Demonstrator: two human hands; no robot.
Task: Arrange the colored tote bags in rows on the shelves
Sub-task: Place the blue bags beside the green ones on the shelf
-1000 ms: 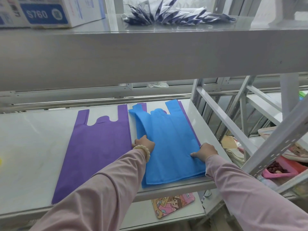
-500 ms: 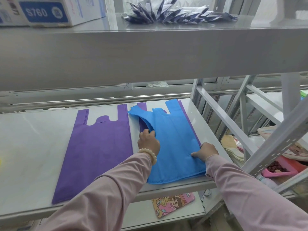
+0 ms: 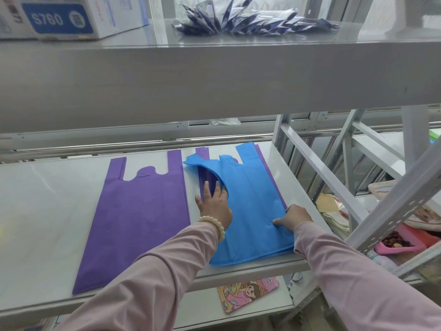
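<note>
A purple tote bag (image 3: 140, 211) lies flat on the white middle shelf (image 3: 40, 211), handles toward the back. To its right a blue tote bag (image 3: 253, 211) lies on top of another purple bag (image 3: 268, 170), which shows along the right edge and under the lifted left side. My left hand (image 3: 214, 205) is flat with fingers spread at the blue bag's left edge, fingertips on the purple bag beneath. My right hand (image 3: 292, 217) has its fingers bent and presses on the blue bag's lower right part.
The grey upper shelf (image 3: 214, 77) overhangs close above, carrying a white and blue box (image 3: 59, 16) and dark blue packets (image 3: 253, 20). A cartoon-print pouch (image 3: 248, 293) lies on the lower shelf. Slanted metal braces (image 3: 317, 173) and a pink tray (image 3: 401, 243) are to the right.
My left hand slid forward along the blue bag's left edge and opened flat. The blue bag's upper left side folded back, showing more purple beneath. My right hand stayed put.
</note>
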